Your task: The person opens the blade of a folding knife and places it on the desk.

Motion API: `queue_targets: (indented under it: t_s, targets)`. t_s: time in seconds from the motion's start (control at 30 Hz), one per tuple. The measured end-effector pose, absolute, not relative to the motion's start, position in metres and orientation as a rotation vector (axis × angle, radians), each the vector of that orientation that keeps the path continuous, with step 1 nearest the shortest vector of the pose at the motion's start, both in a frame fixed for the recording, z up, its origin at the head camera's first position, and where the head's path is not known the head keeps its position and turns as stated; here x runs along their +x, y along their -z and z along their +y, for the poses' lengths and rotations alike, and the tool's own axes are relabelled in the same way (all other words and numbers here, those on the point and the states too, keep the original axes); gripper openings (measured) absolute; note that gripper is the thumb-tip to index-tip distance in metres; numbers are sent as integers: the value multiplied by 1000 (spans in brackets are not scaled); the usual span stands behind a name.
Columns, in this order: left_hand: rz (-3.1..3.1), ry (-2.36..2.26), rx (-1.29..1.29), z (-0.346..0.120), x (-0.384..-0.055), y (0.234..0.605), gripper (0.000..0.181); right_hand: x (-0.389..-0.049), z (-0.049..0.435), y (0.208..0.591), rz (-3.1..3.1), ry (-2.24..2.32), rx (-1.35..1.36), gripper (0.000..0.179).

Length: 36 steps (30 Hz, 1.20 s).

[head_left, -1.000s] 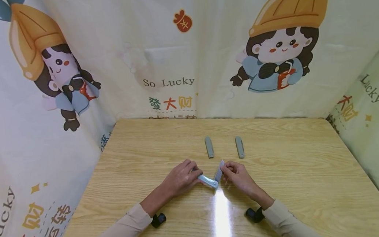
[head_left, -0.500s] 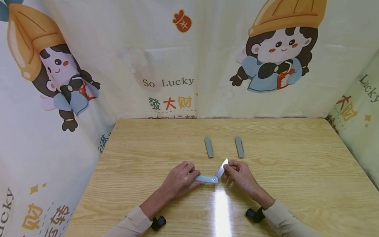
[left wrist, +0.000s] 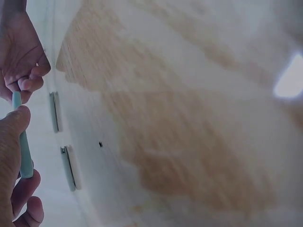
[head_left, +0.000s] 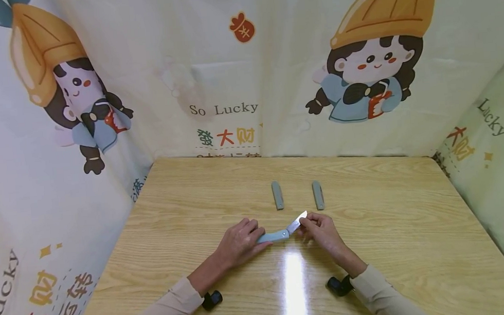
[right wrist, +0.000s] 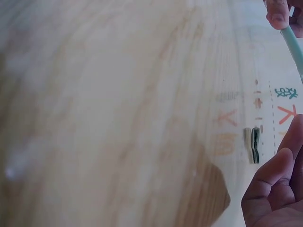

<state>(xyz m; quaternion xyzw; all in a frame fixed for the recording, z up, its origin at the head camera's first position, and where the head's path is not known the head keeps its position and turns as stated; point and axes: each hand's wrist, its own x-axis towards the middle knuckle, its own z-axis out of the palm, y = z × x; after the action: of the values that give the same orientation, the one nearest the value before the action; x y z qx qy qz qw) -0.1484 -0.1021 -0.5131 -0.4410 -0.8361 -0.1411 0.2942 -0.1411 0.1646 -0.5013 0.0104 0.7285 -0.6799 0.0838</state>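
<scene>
A folding knife (head_left: 276,236) with a pale blue-green handle is held over the table in the head view, its blade (head_left: 296,223) swung well out at a wide angle to the handle. My left hand (head_left: 239,242) grips the rear of the handle between thumb and fingers. Near the tip, my right hand (head_left: 323,231) pinches the shiny blade. From the left wrist, the handle (left wrist: 25,153) shows under the left thumb, with the right hand (left wrist: 21,52) beyond it. In the right wrist view the blade is out of sight; the handle (right wrist: 294,52) appears at the upper right.
Two more folding knives, a left one (head_left: 277,195) and a right one (head_left: 318,195), lie folded on the wooden table (head_left: 202,200) behind the hands. A printed cloth (head_left: 290,76) hangs along the back and sides. Bright light reflects off the tabletop in front.
The blade has swung outward from the handle, from a sharp angle to a wide one. The right fingers moved slightly right with it, while the handle's pivot end rose from pointing down to nearly level.
</scene>
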Motion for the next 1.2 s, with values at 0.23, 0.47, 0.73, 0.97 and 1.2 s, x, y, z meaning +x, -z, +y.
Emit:
queue_targets:
  t_s: [0.23, 0.47, 0.73, 0.97, 1.2]
  targets:
    - [-2240, 415, -1139, -101, -146, 514, 29, -142, 165, 503, 2164, 2036, 35, 22]
    - [-2255, 431, -1092, -100, -144, 516, 27, -142, 165, 504, 2161, 2038, 60, 23]
    - [-2262, 484, -1032, -97, -140, 518, 30, -144, 163, 503, 2185, 2020, 106, 23]
    - [-2344, 371, -960, -98, -138, 508, 32, -146, 161, 500, 2170, 2021, 60, 23]
    - [-2356, 238, -963, -100, -136, 504, 32, -147, 157, 498, 2088, 2070, 77, 24]
